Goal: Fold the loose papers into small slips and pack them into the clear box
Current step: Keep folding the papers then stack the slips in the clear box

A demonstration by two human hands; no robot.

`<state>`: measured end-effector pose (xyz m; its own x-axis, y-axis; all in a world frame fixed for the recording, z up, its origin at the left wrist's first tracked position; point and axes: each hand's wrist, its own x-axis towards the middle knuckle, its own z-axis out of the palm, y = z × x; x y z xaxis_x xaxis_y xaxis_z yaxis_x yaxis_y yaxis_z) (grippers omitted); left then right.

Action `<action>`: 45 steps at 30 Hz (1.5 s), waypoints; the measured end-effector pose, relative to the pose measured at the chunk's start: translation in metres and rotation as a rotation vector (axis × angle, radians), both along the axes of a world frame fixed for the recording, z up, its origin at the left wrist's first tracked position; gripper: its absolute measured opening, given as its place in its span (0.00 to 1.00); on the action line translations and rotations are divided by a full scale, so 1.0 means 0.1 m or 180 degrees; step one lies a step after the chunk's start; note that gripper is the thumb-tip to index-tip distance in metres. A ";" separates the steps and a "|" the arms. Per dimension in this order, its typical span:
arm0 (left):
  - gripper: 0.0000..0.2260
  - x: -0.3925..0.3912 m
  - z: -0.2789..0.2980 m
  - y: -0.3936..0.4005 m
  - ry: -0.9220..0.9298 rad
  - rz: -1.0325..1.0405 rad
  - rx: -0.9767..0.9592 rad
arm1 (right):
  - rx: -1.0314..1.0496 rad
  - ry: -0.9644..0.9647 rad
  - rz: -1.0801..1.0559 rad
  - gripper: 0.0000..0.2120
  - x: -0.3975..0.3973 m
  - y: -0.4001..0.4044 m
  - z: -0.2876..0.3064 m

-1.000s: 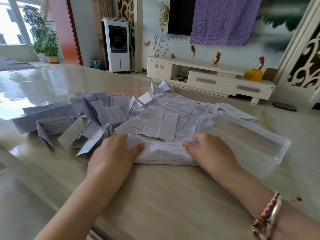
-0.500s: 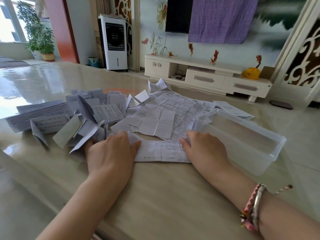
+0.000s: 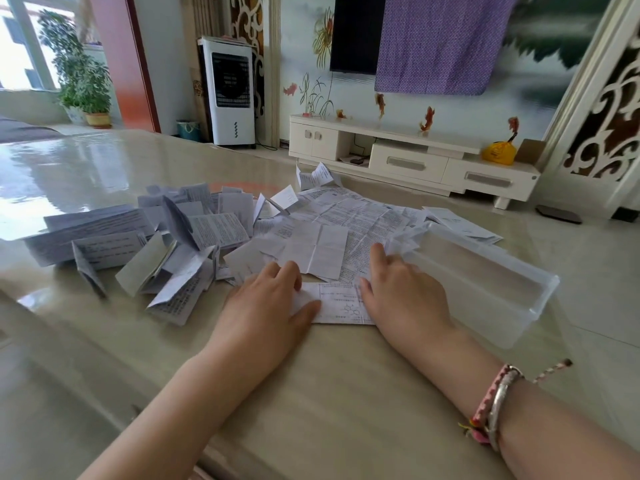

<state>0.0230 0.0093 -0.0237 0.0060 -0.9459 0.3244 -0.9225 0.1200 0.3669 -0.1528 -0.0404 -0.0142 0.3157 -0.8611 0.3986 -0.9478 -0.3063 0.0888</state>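
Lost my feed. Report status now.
Both hands, left and right, flat on the paper. Clear box at right, looks empty. Loose sheets crowd behind.

Both hands (image 3: pixel 266 303) (image 3: pixel 403 292) flat on a folded paper (image 3: pixel 341 304) beside clear box (image 3: pixel 485 282).

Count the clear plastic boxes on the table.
1. The clear plastic box sits on the beige table, right of the person's right hand, partly atop loose printed papers. It looks empty.

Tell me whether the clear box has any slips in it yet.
Empty. Through the clear box only its bare floor and walls show; the folded slips lie on the table to its left.
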 end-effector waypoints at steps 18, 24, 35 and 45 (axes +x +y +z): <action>0.32 0.17 -0.05 -0.03 -0.0131 -0.0344 0.0491 | 0.0964 -0.0387 0.1516 0.24 -0.39 0.10 0.09; 0.22 0.16 -0.06 0.05 -0.0249 -0.0535 0.0014 | 0.0501 -0.0426 0.1602 0.18 -0.39 0.15 0.12; 0.15 0.13 -0.04 0.13 -0.0421 -0.0821 -0.0741 | 0.0470 -0.2651 0.1719 0.04 -0.33 0.27 0.24; 0.07 0.05 -0.02 0.08 0.1332 -0.1140 -0.0346 | 0.1723 -0.3183 0.1593 0.12 -0.29 0.14 0.14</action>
